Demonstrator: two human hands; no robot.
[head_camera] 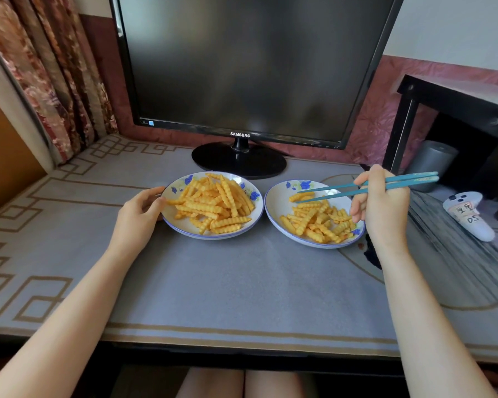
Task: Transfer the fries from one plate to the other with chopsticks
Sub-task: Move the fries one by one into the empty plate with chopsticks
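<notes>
**Fries transfer: part done, both plates loaded**

- Item 1, left plate [184, 228]: white with a blue rim, on the desk [242, 282] in front of the monitor [242, 67]. It carries the larger heap of fries [213, 206], piled across most of its surface.
- Item 2, right plate [275, 205]: same pattern, just beside the first with the rims close but apart. It carries the smaller heap [318, 222], spread over its near and right half. Its far-left part is bare apart from a single fry [301, 196].
- Item 3, chopsticks [414, 178]: a blue pair with tips slightly parted over the right plate, on either side of the single fry. Whether that fry is pinched or lying on the plate cannot be told.
- Item 4, right hand [383, 208]: fingers [357, 211] grasping the chopsticks near mid-length, above the right plate's far edge.
- Item 5, left hand [141, 211]: fingers curled on the left plate's rim, steadying it.
- Item 6, white controller [469, 214]: at the far right, apart from the work.

Assessment: which plate is the source cannot be told. If fries are going left to right, well under half have crossed. If right to left, more than half have. Either way many fries are left to move, one pick at a time.
</notes>
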